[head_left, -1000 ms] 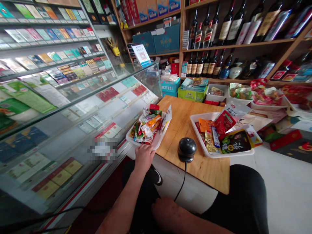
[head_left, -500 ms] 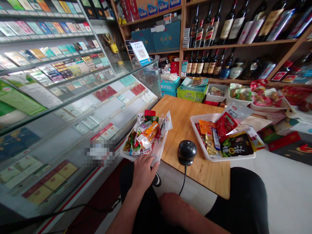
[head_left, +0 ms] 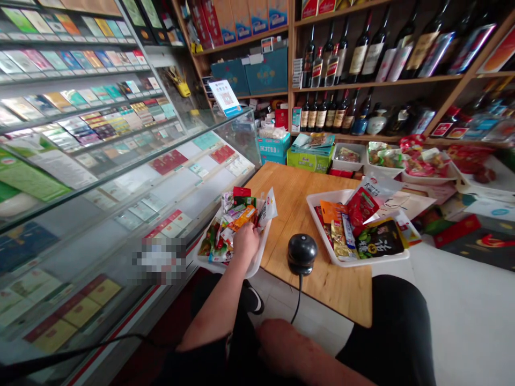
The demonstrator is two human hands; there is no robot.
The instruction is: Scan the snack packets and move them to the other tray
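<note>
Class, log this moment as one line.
left hand: among packets in left tray | right hand: off table, grip unclear | right tray: more packets | black device: on table, between trays

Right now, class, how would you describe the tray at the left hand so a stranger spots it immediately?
Find the wooden table beside the glass counter. At the table's left edge sits a white tray heaped with colourful packets. Unlike the other tray, it has the left hand at its packets.

Place: shop | glass display counter (head_left: pixel 201 185) | shelved wine bottles (head_left: pixel 359 59) | QR-code sign (head_left: pixel 226 99) | racked small packs (head_left: pixel 74 97)
</note>
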